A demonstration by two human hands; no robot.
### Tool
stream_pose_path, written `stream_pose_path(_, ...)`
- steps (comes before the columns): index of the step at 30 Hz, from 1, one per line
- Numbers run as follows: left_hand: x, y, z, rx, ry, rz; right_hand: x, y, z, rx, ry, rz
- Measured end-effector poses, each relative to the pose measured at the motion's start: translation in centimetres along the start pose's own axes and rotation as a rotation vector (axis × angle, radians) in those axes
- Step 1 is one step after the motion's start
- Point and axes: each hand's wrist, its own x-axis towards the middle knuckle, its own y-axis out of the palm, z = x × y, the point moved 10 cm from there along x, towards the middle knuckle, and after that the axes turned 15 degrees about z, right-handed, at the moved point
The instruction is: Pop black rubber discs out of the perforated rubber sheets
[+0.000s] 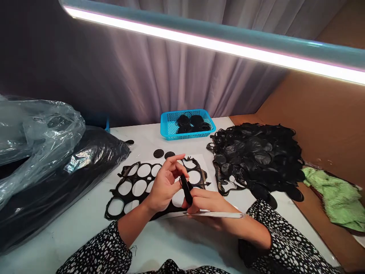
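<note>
Between my two hands, a small stack of black discs [186, 190] is held on edge. My left hand [167, 182] pinches its upper end with thumb and fingers. At the lower end, my right hand [203, 201] grips the same stack. A long, thin white tool [219, 215], perhaps a pen or tweezers, is also tucked in my right hand and points off to the right. Under my hands lies a black sheet [132, 179] cut with several round holes, on white paper. Two loose black discs [158, 153] rest just beyond it.
A blue plastic basket [164, 131] with bundles of black discs stands at the back. To the right is a large heap of black discs [256, 152], then a green cloth [336, 194]. Plastic bags [71, 171] fill the left side. A lit tube lamp [213, 43] crosses overhead.
</note>
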Motion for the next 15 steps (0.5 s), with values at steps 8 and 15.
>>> stream_pose_path(8, -0.5, 0.8, 2.3, -0.08, -0.28, 0.105, -0.8, -2.1, -4.0, 0.954, -0.064, -0.294)
stream_pose_path(15, -1.6, 2.7, 5.8, -0.539, -0.59, 0.112, -1.3, -2.9, -7.4, 1.342, -0.079, -0.49)
